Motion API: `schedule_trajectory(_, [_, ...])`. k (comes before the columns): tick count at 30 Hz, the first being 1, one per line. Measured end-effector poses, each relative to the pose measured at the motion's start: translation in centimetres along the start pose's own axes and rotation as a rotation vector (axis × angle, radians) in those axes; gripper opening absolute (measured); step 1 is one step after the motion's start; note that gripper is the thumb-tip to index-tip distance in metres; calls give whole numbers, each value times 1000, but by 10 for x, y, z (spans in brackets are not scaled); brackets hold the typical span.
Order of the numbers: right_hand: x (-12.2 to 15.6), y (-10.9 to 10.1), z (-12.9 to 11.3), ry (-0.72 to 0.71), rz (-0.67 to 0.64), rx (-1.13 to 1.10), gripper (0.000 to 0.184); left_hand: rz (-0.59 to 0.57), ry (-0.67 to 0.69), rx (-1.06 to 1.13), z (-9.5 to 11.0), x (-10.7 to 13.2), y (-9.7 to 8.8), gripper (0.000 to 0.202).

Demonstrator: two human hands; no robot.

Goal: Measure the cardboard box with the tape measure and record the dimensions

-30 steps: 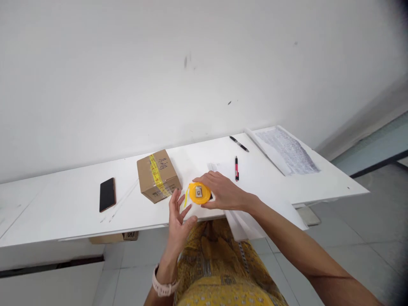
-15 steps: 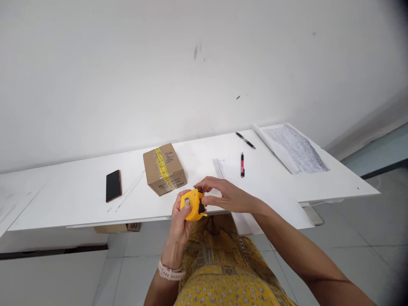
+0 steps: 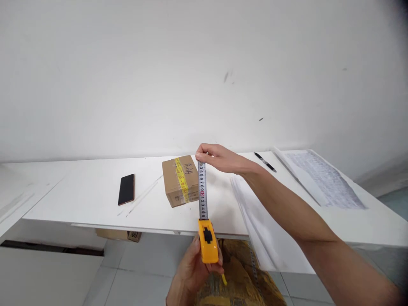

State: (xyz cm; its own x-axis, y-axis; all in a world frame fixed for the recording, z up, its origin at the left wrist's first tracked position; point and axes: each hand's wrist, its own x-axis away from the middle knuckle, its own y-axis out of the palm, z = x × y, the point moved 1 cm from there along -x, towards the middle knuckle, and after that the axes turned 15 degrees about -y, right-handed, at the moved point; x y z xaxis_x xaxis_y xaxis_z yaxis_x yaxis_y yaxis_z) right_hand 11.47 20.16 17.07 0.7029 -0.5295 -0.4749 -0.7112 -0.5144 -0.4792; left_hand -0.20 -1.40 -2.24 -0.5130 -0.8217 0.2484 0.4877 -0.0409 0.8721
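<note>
A yellow tape measure (image 3: 209, 250) with a black button sits in my left hand (image 3: 191, 263), closed around its case just off the table's front edge. Its silver blade (image 3: 203, 199) is drawn out away from me, numbers facing up. My right hand (image 3: 218, 157) pinches the blade's far end between thumb and fingers. Just left of the blade, a small brown cardboard box (image 3: 172, 180) with yellow tape and handwriting on top rests on the table; whether the blade touches it I cannot tell.
On the white table (image 3: 89, 187), a dark phone (image 3: 126, 189) lies left of the box. To the right are a black pen (image 3: 265, 162), blank paper sheets (image 3: 270, 229) and a written sheet (image 3: 321, 178). The wall (image 3: 127, 85) rises behind the table.
The tape blade has been pulled out of its case. My right hand moved forward with the blade's end, while my left hand turned the case and came nearer my body. The view shifted.
</note>
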Motion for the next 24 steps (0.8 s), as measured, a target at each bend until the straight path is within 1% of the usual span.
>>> schedule_trajectory(2, [-23, 12, 15, 23, -52, 45, 30, -32, -16, 17, -1, 3, 1, 54])
schedule_trajectory(3, [-32, 19, 24, 39, -70, 60, 31, -28, -24, 9, 2, 4, 2, 54])
schedule_trajectory(5, [-48, 32, 43, 63, -75, 75, 34, 26, -22, -42, 12, 6, 6, 51])
schedule_trajectory(9, [-69, 49, 80, 139, 8, 51, 38, 188, 45, -149, 42, 6, 16, 46])
schedule_trajectory(11, [-76, 56, 96, 200, 54, 9, 37, 196, 67, -134, 55, 2, 24, 49])
schedule_trajectory(13, [-82, 61, 109, 254, 86, -40, 36, 147, 90, -99, 60, -3, 34, 51])
schedule_trajectory(15, [-86, 66, 118, 286, 99, -69, 37, 86, 104, -58, 59, -7, 44, 51])
schedule_trajectory(18, [-87, 71, 129, 302, 106, -88, 39, 40, 105, 0, 46, -9, 53, 50])
schedule_trajectory(22, [-82, 74, 139, 317, 134, -139, 31, 46, 68, 62, 25, -6, 54, 46])
schedule_trajectory(24, [-78, 76, 144, 321, 143, -183, 29, 44, 47, 86, 22, -4, 53, 42])
